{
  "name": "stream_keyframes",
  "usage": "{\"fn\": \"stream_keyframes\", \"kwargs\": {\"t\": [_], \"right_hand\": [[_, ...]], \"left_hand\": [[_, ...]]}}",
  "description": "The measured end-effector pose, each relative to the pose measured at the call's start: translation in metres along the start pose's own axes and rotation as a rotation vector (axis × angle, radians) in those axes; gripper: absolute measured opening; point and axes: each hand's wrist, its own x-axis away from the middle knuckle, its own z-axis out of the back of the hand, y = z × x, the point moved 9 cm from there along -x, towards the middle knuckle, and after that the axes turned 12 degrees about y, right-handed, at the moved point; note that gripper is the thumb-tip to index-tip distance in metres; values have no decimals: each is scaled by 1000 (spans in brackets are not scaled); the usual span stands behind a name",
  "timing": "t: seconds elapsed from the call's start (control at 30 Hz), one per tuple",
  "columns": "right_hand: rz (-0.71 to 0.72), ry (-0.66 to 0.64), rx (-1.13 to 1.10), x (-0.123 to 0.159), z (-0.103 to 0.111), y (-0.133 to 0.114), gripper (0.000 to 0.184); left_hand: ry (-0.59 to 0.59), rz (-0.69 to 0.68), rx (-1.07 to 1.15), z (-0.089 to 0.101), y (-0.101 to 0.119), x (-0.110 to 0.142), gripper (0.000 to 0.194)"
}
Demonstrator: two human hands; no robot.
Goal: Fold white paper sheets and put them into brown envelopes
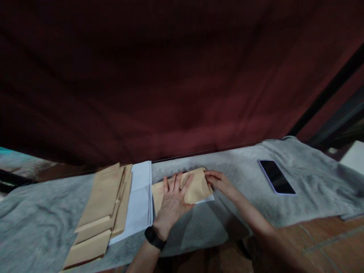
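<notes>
Envelope of tan paper, oblong point(199, 185), is pressed beneath the flat, spread left hand point(174, 199); its far end is met by the bent-fingered right hand point(220, 182), grip unclear. White paper point(207, 199), jutting between both hands, could be creased by uneven pressing.

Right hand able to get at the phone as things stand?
Probably yes: only grey cloth shows between the right hand and the phone, though that hand is at a brown envelope.
</notes>
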Motion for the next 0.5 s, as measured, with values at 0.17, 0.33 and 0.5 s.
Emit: {"fn": "stream_keyframes", "kwargs": {"t": [0.17,0.33,0.5], "right_hand": [[-224,-196,-174,19,0,-7,24],[-298,-279,-172,32,-1,-16,25],[-201,-223,-116,28,-8,-13,30]], "left_hand": [[-26,-45,27,3,10,0,106],[-36,-53,59,7,17,0,111],[-62,-70,100,5,22,1,112]]}}
